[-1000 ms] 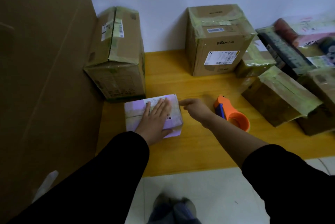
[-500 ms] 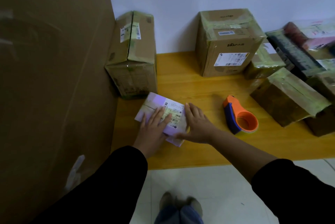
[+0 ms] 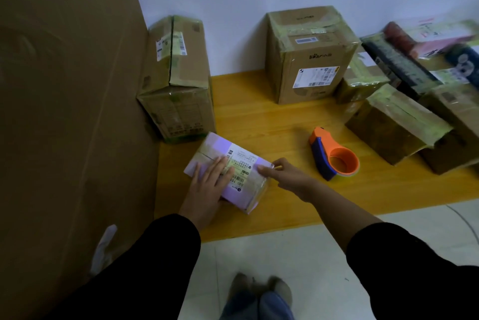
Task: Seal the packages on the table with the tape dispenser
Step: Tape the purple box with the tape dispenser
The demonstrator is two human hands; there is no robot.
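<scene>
Every box on the wooden desk is closed, so nothing inside any of them can be seen. A small package in pale purple wrap with a white printed label lies near the front left of the desk, turned at an angle to its edge. Just behind it stands a tall box banded with greenish tape, and a square box with a shipping label sits against the wall. To the right, a low taped box lies among a crowded pile of parcels that is blurred and cut off by the frame edge. The orange and blue tape dispenser rests on the desk between the small package and the low box, touching neither, with no hand on it. A large cardboard sheet fills the left side and hides whatever is behind it. The label print is too small to read. The left hand lies flat on top of the small package, its fingers straight and close together, pressing down. The right hand reaches to the package's right corner, forefinger stretched along the top edge and thumb at the corner; whether it pinches the corner or only touches it cannot be told. Both arms wear dark sleeves, and shoes show on the tiled floor below.
</scene>
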